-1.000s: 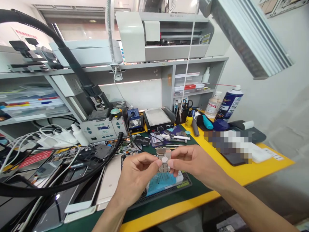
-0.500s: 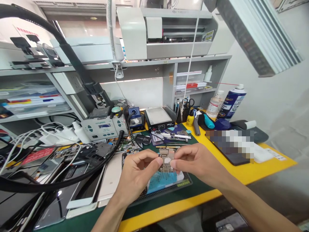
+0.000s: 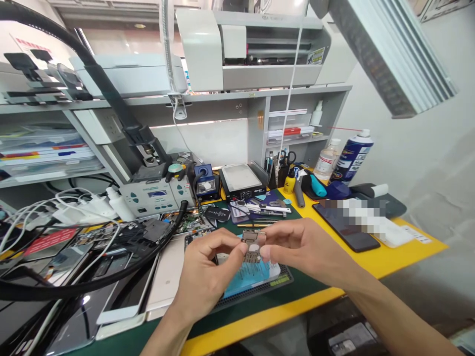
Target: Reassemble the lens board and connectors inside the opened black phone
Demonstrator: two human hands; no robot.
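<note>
A small phone circuit board (image 3: 253, 247) with metal shields is held up between both hands. My left hand (image 3: 213, 269) pinches its left edge between thumb and fingers. On the opposite edge, my right hand (image 3: 297, 247) grips it the same way, thumb towards me. Beneath the board lies a blue sheet (image 3: 248, 279) on a dark perforated pad (image 3: 281, 281). Part of an opened phone (image 3: 193, 239) shows behind my left hand, mostly hidden by it.
Several phones and phone parts (image 3: 126, 291) cover the left side, with a black hose (image 3: 111, 284) curving over them. A soldering station (image 3: 150, 198) and a heating plate (image 3: 243, 180) stand behind. At right lie a black phone (image 3: 345, 227) and a spray can (image 3: 352, 155). A lamp (image 3: 393, 59) hangs above.
The board has tilted a little in my fingers, and its face looks darker. Both hands keep their pinch. The whole view has shifted slightly.
</note>
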